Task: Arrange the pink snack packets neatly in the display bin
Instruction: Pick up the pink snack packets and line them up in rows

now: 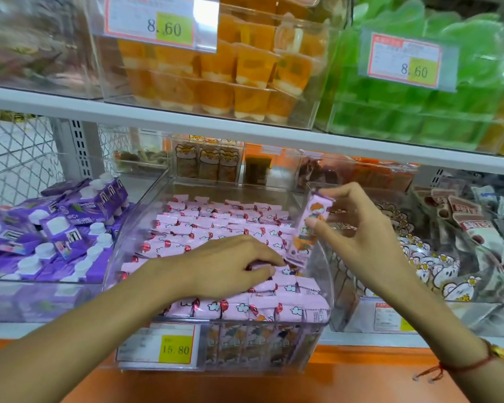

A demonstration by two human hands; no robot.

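Right hand (358,228) is up at the right wall of the clear display bin (134,228), thumb and fingertips pinching a single pink snack packet (309,228) held nearly upright, its lower end just above the packed rows near the bin's front right corner. Left hand (233,266) lies palm-down on the pink snack packets (216,219) that fill the bin, fingers curled over the ones near the middle, seemingly pressing them aside to open a slot, though whether it actually grips one I cannot tell. Here's the risk: the rows look tightly packed, so if the held packet is pushed in without a real gap, it could crumple or ride up proud of its neighbours and spoil the line. If the left hand lets go too soon, the leaning packets may flop back and close the slot. The grip is light, at the packet's edges, so it could twist or slip against the bin wall. Hard to read: the slot itself is hidden under the left hand's fingers, the printing on the packet is too small to make out, and the price label (157,346) covers the bin's lower front left.
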